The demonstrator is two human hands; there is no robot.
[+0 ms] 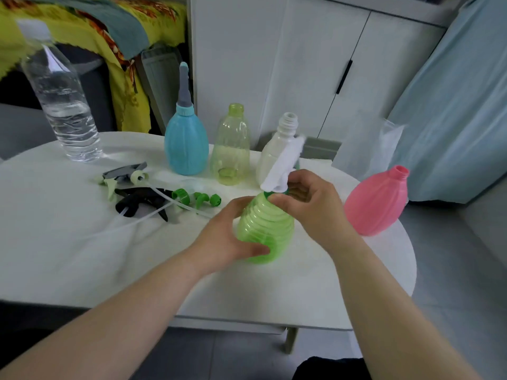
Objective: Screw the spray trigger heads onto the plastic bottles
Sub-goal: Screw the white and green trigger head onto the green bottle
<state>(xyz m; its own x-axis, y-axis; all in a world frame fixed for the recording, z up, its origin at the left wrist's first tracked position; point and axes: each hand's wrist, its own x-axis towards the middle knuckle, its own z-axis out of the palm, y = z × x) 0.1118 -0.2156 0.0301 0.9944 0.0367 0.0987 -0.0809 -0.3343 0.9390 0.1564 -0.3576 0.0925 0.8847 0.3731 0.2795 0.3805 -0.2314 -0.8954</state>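
Clamped in the left hand [227, 237], the green bottle [264, 231] stands empty on the white table [82, 242]; the right hand [307, 204] pinches its white trigger head [284, 167]. Behind it stand empty yellow-green [230, 149], white [274, 149] and blue [186, 144] bottles before white cabinets [301, 50].

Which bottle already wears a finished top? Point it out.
The blue bottle at the back left, capped with a tall grey nozzle. The yellow-green, white and pink bottles stand with open necks.
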